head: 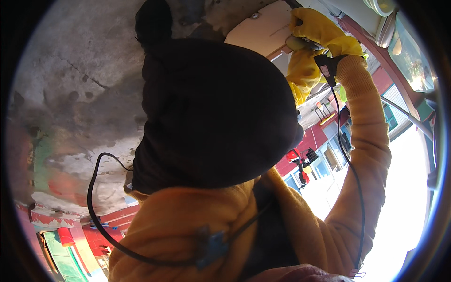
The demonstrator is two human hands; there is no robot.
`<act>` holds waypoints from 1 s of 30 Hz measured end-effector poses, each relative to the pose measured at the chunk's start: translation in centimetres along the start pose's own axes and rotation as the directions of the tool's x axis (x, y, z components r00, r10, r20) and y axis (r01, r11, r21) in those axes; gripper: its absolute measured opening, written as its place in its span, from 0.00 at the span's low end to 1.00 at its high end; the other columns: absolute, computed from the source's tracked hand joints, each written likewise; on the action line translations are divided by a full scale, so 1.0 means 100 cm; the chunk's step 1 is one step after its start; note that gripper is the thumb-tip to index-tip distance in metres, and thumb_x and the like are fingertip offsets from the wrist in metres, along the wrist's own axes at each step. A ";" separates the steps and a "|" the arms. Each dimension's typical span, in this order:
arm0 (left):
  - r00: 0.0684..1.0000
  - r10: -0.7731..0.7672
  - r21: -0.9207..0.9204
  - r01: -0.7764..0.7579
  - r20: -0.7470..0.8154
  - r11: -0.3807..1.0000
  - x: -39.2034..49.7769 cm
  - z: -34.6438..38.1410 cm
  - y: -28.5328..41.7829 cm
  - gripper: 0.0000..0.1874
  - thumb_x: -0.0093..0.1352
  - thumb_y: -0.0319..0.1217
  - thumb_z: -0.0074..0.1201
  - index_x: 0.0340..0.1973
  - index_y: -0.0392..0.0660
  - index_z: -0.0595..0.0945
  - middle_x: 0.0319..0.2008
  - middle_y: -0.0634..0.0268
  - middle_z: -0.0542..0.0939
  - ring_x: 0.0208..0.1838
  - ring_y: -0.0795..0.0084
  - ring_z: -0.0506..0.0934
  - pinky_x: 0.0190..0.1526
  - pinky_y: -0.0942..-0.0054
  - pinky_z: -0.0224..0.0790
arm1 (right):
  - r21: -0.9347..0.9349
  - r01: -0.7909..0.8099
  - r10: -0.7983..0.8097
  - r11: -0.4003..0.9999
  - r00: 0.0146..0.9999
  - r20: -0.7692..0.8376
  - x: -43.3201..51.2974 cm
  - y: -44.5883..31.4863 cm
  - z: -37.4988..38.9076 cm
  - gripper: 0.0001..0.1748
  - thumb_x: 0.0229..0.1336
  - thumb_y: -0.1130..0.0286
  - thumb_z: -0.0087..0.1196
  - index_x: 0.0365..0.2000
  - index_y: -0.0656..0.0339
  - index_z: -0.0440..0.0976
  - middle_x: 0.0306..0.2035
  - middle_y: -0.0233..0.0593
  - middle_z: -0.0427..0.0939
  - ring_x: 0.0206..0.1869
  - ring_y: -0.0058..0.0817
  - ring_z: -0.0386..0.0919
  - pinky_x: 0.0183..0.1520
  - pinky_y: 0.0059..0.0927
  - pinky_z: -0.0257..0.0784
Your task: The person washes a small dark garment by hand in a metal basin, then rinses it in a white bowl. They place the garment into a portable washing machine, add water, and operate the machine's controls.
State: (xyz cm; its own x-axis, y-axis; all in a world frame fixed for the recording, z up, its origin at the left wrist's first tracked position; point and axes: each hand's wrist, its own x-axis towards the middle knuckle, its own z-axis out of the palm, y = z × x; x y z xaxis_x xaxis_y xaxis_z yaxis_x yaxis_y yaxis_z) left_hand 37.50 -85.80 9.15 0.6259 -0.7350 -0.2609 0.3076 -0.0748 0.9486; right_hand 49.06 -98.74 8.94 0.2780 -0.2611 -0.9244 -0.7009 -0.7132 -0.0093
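My right hand (315,30), in a yellow rubber glove, has curled fingers beside a pale board (260,30) at the upper right. Under its palm are a rounded yellow-green thing (296,43) and a greyish piece, too unclear to name. My left hand (303,72), also in a yellow glove, lies just below, partly hidden by a large black cloth-covered form (215,112); its fingers cannot be made out. A black device (327,68) with a cable sits at my right wrist, against the knitted cuff of an orange sleeve (366,141).
Stained, cracked concrete (70,84) spans the left. A black cable (92,211) loops across it to my chest. A red bucket (65,237) stands by a green door at the lower left. Pale containers (384,31) are at the upper right; a red-and-black tool (298,164) shows beyond the black form.
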 end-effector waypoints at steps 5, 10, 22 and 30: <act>1.000 0.009 0.006 -0.009 0.015 1.000 0.000 0.001 -0.001 0.33 0.68 0.26 0.60 0.70 0.49 0.71 0.47 0.49 0.83 0.53 0.45 0.80 0.59 0.53 0.71 | -0.249 0.139 -0.107 0.958 0.985 0.137 0.011 0.000 0.024 0.12 0.46 0.73 0.65 0.35 0.61 0.81 0.34 0.50 0.84 0.40 0.48 0.84 0.43 0.40 0.79; 1.000 0.006 0.012 -0.006 0.023 1.000 0.000 -0.001 -0.001 0.33 0.68 0.26 0.60 0.70 0.49 0.71 0.47 0.49 0.83 0.52 0.45 0.80 0.59 0.53 0.71 | -0.574 0.223 -0.158 0.788 0.974 0.161 0.022 0.002 0.039 0.22 0.39 0.77 0.71 0.41 0.63 0.83 0.38 0.54 0.85 0.45 0.51 0.85 0.47 0.44 0.80; 0.999 0.004 0.031 -0.005 0.039 0.999 0.000 -0.001 -0.001 0.33 0.68 0.26 0.59 0.70 0.49 0.71 0.47 0.49 0.83 0.52 0.45 0.80 0.59 0.53 0.71 | -0.235 0.013 -0.046 0.972 0.990 -0.135 -0.020 -0.009 -0.040 0.22 0.54 0.67 0.61 0.51 0.58 0.75 0.37 0.46 0.84 0.38 0.41 0.83 0.44 0.38 0.78; 0.997 0.012 0.088 -0.018 0.071 0.996 0.011 -0.004 -0.016 0.33 0.68 0.26 0.59 0.70 0.49 0.70 0.47 0.49 0.83 0.51 0.45 0.80 0.59 0.52 0.71 | -0.249 0.125 -0.159 0.961 0.980 -0.121 -0.022 0.009 0.019 0.10 0.50 0.70 0.61 0.36 0.58 0.78 0.35 0.44 0.82 0.41 0.50 0.81 0.44 0.43 0.76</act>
State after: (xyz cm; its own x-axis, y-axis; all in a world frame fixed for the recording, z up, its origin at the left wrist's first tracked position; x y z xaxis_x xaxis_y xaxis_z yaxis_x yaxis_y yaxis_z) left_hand 38.01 -86.17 7.29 0.5770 -0.7818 -0.2363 0.2320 -0.1205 0.9652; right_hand 46.57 -97.56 10.21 0.4630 -0.2215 -0.8582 -0.4752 -0.8794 -0.0294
